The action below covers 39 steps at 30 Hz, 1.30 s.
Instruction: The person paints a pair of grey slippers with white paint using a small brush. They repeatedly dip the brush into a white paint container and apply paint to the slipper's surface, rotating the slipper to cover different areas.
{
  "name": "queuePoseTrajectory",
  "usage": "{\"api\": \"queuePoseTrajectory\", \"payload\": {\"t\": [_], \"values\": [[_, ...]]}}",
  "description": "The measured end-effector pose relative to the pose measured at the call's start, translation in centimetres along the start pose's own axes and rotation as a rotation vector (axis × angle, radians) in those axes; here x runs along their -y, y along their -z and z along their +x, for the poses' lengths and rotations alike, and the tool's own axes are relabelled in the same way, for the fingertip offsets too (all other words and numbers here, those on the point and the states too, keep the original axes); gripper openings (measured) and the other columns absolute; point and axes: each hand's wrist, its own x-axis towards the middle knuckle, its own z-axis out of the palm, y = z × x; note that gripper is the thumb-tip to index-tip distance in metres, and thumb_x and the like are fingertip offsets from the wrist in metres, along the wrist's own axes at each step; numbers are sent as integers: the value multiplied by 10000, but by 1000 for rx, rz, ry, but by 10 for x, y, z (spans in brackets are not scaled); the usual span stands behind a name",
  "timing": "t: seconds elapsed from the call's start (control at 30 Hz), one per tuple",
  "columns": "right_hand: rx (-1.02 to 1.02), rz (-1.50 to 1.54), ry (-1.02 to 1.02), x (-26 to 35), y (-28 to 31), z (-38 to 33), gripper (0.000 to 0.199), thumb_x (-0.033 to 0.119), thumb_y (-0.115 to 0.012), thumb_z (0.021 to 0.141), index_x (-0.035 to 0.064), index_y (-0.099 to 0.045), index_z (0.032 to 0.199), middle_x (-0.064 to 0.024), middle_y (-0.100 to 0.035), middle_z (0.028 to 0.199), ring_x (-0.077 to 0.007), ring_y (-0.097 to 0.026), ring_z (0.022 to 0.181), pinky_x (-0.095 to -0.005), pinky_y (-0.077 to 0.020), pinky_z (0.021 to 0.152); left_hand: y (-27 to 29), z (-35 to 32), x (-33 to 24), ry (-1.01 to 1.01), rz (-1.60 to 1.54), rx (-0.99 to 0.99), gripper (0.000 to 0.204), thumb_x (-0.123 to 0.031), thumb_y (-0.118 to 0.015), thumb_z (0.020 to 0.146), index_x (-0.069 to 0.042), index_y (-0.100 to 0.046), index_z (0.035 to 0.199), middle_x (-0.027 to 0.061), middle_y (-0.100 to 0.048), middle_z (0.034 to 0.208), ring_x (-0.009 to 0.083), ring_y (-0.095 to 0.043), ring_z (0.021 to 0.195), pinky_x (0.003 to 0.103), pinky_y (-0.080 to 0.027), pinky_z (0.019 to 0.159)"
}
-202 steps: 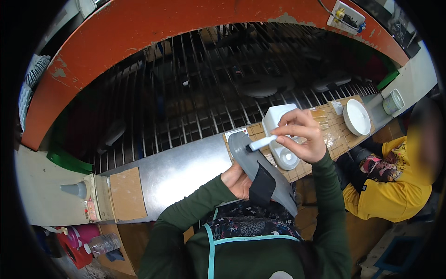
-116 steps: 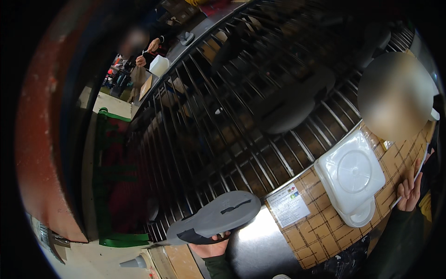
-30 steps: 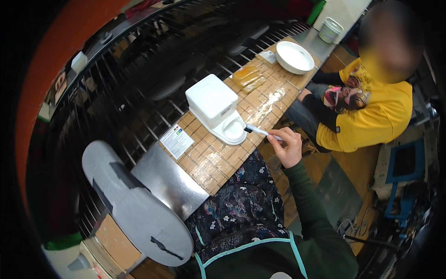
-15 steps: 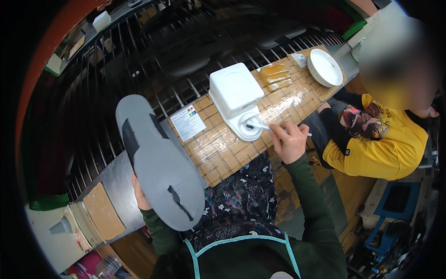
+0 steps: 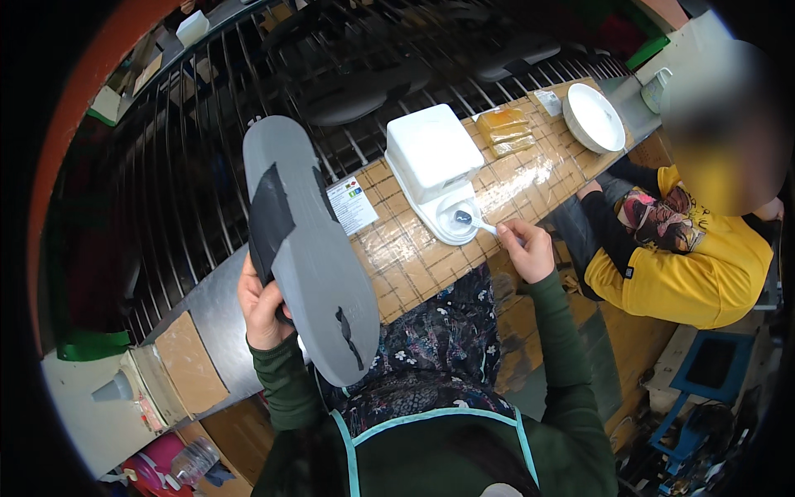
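Brush tip perhaps inside dispenser

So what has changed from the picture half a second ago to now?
The left hand raised the grey shoe sole further from the body. The right hand pushed the small white brush into the white container's round well. Both grips and the white bowl are unchanged.

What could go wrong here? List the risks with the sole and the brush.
1. The left hand grips the large grey shoe sole only at one edge, raised and tilted, so it might slip or twist.
2. The right hand holds the thin white brush with its tip in the white glue dispenser's round well; whatever it picks up may drip on the taped wooden bench.
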Motion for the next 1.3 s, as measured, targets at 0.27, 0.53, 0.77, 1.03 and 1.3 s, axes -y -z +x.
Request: {"api": "queuePoseTrajectory", "payload": {"t": [0.27, 0.53, 0.77, 1.03, 1.3], "values": [[348, 682, -506, -14, 3, -10, 169, 184, -613, 949, 36, -631, 1031, -4, -635, 719, -53, -526, 616, -202, -392, 561, -16, 1, 16, 95, 36, -2, 367, 17, -640, 797, 39, -545, 1151, 74, -657, 806, 46, -503, 455, 156, -391, 412], [-359, 132, 309, 88, -19, -32, 174, 4, -727, 789, 10, -713, 962, -79, -658, 837, -197, -599, 765, -314, -421, 768, -51, 4, 37, 95, 113, 70, 340, -26, -685, 825, 28, -570, 1140, 57, -649, 913, 64, -589, 649, 166, -472, 447], [-106, 402, 361, 127, -44, -46, 243, -25, -669, 843, 35, -727, 1071, -65, -557, 990, -78, -547, 731, -198, -452, 587, -61, -7, 20, 71, 155, 109, 441, 29, -691, 813, 48, -533, 1225, 52, -649, 927, 52, -583, 620, 173, -479, 487], [-122, 262, 355, 126, -55, -37, 242, -22, -670, 836, 44, -736, 1058, -65, -557, 974, -73, -526, 656, -201, -439, 546, -52, -14, 16, 46, 315, 102, 377, 21, -715, 789, 50, -582, 1140, 43, -666, 962, 88, -628, 827, 236, -512, 761], [-171, 74, 427, 127, -48, -16, 246, -14, -679, 829, 61, -739, 1056, -66, -560, 971, -90, -523, 658, -224, -428, 566, -51, -14, 13, 103, 346, 153, 350, 16, -723, 772, 53, -609, 1101, 47, -672, 983, 91, -630, 887, 243, -506, 810]]}}
